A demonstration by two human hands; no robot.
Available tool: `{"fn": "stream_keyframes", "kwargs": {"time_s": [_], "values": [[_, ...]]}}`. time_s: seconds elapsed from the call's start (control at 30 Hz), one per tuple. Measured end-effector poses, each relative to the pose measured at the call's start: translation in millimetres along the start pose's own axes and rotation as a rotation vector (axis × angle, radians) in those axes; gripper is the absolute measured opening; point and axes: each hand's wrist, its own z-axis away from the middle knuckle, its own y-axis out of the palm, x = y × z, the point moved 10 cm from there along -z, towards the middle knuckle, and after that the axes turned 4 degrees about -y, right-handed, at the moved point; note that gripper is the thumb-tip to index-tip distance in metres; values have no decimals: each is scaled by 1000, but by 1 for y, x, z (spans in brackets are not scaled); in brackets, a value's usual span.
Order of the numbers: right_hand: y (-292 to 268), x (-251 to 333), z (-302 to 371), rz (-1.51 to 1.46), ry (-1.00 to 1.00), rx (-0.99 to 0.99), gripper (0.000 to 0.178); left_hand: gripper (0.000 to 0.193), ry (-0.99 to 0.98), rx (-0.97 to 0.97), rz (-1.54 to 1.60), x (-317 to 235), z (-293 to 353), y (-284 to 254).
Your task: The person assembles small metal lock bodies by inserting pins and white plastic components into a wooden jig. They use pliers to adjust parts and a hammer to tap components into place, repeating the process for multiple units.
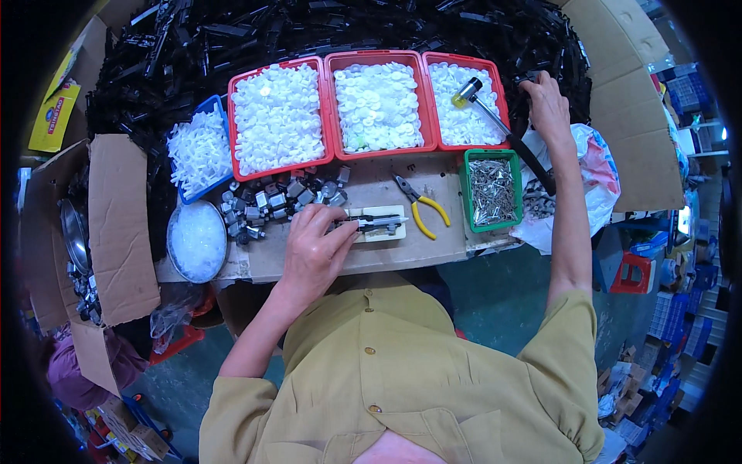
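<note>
Black part [371, 223], long and thin with a metal end, lies on a small cream jig [379, 225] at the middle of the cardboard-covered bench [309, 259], just beside yellow-handled pliers [421, 207]. Left hand [313, 246] rests over the part's left end, fingers curled and pinching or pressing it down on the jig. Right hand [547, 104] is stretched far out to the heap of black parts [371, 27] at the back right, fingers closed on one piece there; the view bends near the rim, so what exactly it grips is hard to tell. Behind the jig stand three red trays [330, 104] of white plastic pieces; a hammer [495, 116] lies across the right one. A green tray [471, 193] of metal pins sits to the right, a blue tray [212, 104] of white pieces and a pile of small grey metal blocks [270, 203] to the left. The step in hand looks like steadying one part on the jig while fetching another; the next move would call for bringing the fetched piece back and lining it up with the held part.
</note>
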Motion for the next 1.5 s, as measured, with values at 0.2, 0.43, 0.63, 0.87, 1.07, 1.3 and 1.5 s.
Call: {"fn": "stream_keyframes", "kwargs": {"time_s": [0.2,0.43,0.63,0.87,1.07,1.3,1.5], "values": [[-42,-6,-6,-38,-29,-232,21,19,-5,-43,-29,-5,-4,-12],[-75,-7,5,-556,80,-485,13,22,-4,-79,30,-15,-20,-19],[-65,121,24,-1629,40,-215,15,29,-353,-26,488,10,-32,-14],[-96,239,65,-1683,-115,37,30,28,-809,92,1572,41,-21,34],[-103,220,83,-1502,-135,32,44,28,-774,-143,1284,72,-4,5],[-107,228,101,-1223,-228,-19,29,30,-720,-121,1082,55,9,2],[-85,246,116,-1293,-219,3,27,29,-561,-268,633,67,27,-44]]}}
